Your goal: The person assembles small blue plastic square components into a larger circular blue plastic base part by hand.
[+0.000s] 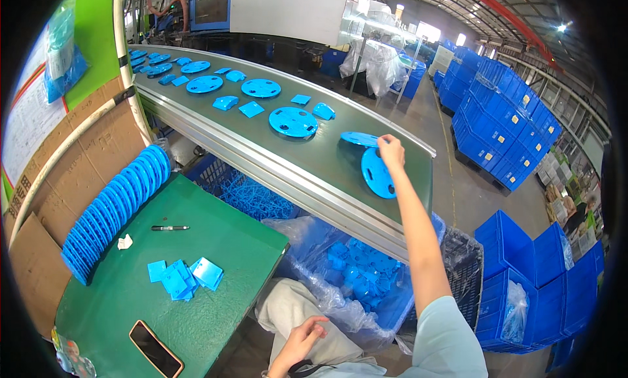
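My right hand [394, 154] reaches out over the near end of the conveyor belt [330, 175], its fingers closed on a round blue plastic disc [375, 172] with cut-out holes, which hangs on edge. A second disc [356, 138] tilts right beside the fingers; whether they also grip it I cannot tell. Further up the belt lie more discs, the nearest a flat one [293, 122], with small square plates [251, 109] and curved blue pieces [324, 111] among them. Over my lap rests my left hand [304, 340], fingers loosely apart and holding nothing.
On the green table [222, 312] a row of discs [118, 208] stands on edge, near a pen [170, 228], square plates [176, 280] and a phone [156, 349]. A lined bin [307, 260] of blue parts sits below the belt. Blue crates [507, 247] stand right.
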Tool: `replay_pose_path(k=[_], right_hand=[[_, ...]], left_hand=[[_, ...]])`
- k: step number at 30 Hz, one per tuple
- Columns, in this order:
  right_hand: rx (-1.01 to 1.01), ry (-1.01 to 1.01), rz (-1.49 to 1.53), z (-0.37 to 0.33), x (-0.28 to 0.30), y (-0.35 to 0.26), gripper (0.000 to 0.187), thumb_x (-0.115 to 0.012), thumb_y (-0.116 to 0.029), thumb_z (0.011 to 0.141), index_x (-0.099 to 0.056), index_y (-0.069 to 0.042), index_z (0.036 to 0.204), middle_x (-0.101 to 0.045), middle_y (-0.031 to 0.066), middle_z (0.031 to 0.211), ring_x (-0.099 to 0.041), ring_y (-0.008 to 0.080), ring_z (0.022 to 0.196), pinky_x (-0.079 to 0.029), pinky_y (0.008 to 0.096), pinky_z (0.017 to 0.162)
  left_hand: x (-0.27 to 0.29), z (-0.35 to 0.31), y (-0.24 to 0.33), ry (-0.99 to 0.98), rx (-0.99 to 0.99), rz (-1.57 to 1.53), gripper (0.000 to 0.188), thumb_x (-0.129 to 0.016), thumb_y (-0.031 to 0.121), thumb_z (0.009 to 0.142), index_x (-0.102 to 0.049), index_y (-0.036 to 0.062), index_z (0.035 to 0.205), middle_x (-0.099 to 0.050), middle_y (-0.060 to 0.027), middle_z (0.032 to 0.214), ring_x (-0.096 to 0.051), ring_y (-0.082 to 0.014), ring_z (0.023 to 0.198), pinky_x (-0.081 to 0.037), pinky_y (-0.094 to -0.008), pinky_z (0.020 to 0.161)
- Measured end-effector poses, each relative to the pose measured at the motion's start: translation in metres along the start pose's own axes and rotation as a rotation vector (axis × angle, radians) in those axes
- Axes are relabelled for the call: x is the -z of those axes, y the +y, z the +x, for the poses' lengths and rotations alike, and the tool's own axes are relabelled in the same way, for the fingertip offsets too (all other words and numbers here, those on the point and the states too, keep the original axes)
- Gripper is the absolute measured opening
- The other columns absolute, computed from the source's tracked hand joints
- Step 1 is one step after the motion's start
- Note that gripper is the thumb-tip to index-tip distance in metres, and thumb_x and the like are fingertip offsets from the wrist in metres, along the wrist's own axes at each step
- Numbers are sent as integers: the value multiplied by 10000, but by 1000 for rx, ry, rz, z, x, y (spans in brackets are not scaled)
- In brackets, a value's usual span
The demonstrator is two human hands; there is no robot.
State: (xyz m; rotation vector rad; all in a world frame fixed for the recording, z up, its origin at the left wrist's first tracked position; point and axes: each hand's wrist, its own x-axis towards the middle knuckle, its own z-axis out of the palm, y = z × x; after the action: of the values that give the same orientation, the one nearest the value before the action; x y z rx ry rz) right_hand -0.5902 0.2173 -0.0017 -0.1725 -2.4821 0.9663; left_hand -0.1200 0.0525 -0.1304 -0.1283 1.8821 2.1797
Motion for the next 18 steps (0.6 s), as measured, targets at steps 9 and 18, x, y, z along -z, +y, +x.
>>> replay_pose_path(k=[9,18], right_hand=[[391,-280,673,-132,183,1,171,-497,-106,747,-598,3,662,-544,-1,596,-463,74,566,-367,241,539],[-334,-437,1120,-264,209,70,609,-397,-484,955,-506,31,1260,-416,-25,620,-370,49,493,-315,200,449]], left_hand=[[-39,50,115,311,-795,508,681,-708,131,698,-406,48,1302,-367,-219,1342,-394,-371,1234,-304,-455,1043],[-87,69,45,-38,-290,-192,462,-491,227,947,-407,3,1342,-552,-144,1235,-564,-277,1092,-441,-347,926]])
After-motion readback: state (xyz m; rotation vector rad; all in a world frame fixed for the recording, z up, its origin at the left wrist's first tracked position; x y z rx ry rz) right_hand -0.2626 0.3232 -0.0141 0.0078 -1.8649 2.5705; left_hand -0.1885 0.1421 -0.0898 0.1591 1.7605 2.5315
